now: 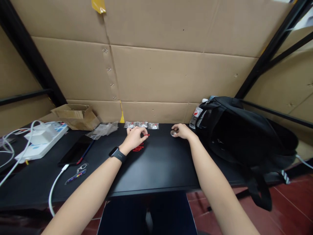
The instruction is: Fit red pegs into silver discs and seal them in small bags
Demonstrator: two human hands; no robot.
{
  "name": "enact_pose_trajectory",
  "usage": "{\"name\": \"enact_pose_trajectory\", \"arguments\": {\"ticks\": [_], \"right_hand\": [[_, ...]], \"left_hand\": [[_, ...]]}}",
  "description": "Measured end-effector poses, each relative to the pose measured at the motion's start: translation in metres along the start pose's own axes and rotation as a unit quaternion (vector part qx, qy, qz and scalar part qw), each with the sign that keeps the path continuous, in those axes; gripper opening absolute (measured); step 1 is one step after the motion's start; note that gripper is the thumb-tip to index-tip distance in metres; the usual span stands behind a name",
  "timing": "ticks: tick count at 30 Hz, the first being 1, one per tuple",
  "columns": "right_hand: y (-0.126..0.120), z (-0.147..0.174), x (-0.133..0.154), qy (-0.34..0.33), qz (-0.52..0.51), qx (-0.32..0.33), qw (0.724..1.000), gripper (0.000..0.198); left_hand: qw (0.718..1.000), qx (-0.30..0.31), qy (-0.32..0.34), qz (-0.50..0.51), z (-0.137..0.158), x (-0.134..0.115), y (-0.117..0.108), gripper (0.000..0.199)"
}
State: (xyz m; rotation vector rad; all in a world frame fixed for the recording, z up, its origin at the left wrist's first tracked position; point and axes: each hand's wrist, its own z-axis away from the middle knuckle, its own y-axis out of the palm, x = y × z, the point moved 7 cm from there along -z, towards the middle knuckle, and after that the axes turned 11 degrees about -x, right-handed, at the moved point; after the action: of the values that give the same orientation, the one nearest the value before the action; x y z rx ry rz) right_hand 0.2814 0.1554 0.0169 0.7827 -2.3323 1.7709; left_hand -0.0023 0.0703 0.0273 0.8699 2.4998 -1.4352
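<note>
Centrally, thin red looped cord (pixel 138 147) on smooth black surface (pixel 156 171); L hand (pixel 134 136) is over it, thumb & fingertips pinching a red strand. R hand (pixel 183 130), well apart, grips a small round silvery disc (pixel 172 133). Just behind L hand: row of 3 clear shiny plastic packets (pixel 153 126), nr tan cardboard wall (pixel 171 78). Further L: crumpled clear plastic bag (pixel 105 130), open brown cardboard box (pixel 88 121), flat black phone (pixel 75 150), long white power strip (pixel 47 147). Far R: clear bottle w/ red-white label (pixel 195 118), bulky black fabric backpack (pixel 249 137).
</note>
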Motion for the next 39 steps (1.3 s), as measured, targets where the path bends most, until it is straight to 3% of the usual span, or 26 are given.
{"name": "enact_pose_trajectory", "arguments": {"ticks": [3, 5, 9, 14, 19, 29, 39], "right_hand": [[-0.008, 0.007, 0.018, -0.023, -0.043, -0.053, 0.997, 0.059], [-0.005, 0.013, 0.038, -0.04, -0.135, -0.059, 0.988, 0.055], [0.008, 0.026, 0.09, -0.088, -0.301, -0.062, 0.947, 0.049], [0.017, 0.036, 0.129, -0.09, -0.452, -0.084, 0.883, 0.051], [0.024, 0.041, 0.134, -0.077, -0.499, -0.065, 0.861, 0.052], [0.021, 0.046, 0.138, -0.03, -0.523, -0.062, 0.85, 0.051], [0.025, 0.047, 0.137, -0.008, -0.51, -0.07, 0.857, 0.045]], "left_hand": [[0.999, -0.028, -0.017, 0.02, -0.001, -0.001, -0.005, 0.017], [0.998, -0.046, -0.029, 0.037, -0.001, -0.003, -0.008, 0.015], [0.99, -0.071, -0.046, 0.114, -0.002, -0.004, -0.008, 0.014], [0.966, -0.101, -0.041, 0.232, -0.005, -0.001, -0.004, 0.018], [0.963, -0.129, -0.009, 0.237, -0.006, -0.003, -0.003, 0.014], [0.984, -0.153, 0.0, 0.094, 0.003, -0.021, -0.015, 0.008], [0.984, -0.171, 0.045, 0.03, 0.006, -0.034, -0.025, 0.008]]}}
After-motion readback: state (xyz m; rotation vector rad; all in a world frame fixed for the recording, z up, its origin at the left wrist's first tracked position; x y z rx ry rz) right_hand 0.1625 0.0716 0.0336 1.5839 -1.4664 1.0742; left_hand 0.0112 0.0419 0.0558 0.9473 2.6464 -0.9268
